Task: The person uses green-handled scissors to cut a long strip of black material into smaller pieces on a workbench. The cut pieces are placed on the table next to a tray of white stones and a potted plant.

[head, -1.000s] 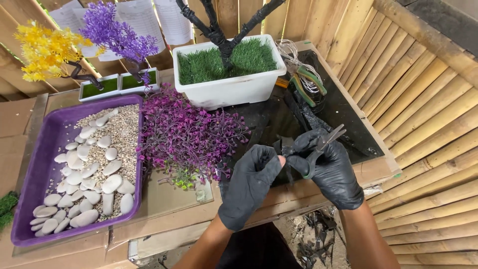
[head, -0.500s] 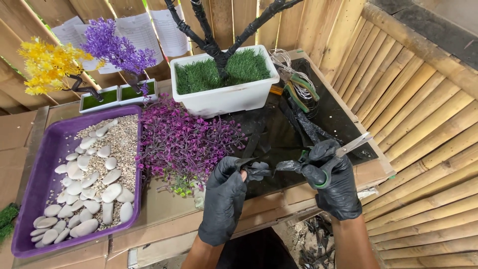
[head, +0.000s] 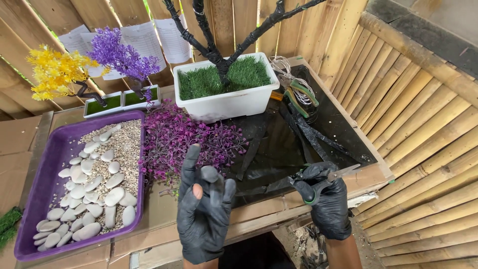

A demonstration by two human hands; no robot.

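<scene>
Both my hands wear black gloves. My right hand (head: 326, 204) grips a pair of scissors (head: 328, 180) with green-edged handles, blades pointing right over the table's front edge. My left hand (head: 203, 209) is raised in front of me, fingers spread and curled, holding nothing; one fingertip shows through a torn glove. Behind it lies a heap of purple artificial foliage (head: 191, 139). A white planter (head: 226, 102) with fake grass and a black wrapped tree trunk (head: 214, 45) stands at the back of the black tabletop (head: 284, 149).
A purple tray (head: 47, 169) of gravel and white pebbles sits at left. Small yellow (head: 55, 72) and purple (head: 122, 55) artificial trees stand behind it. Green-handled pliers (head: 298, 94) and wire lie right of the planter. Bamboo fencing (head: 423, 119) walls the right side.
My left hand has let go near the scissors, moved left and lifted up with fingers spread. My right hand kept the scissors and shifted slightly right and lower.
</scene>
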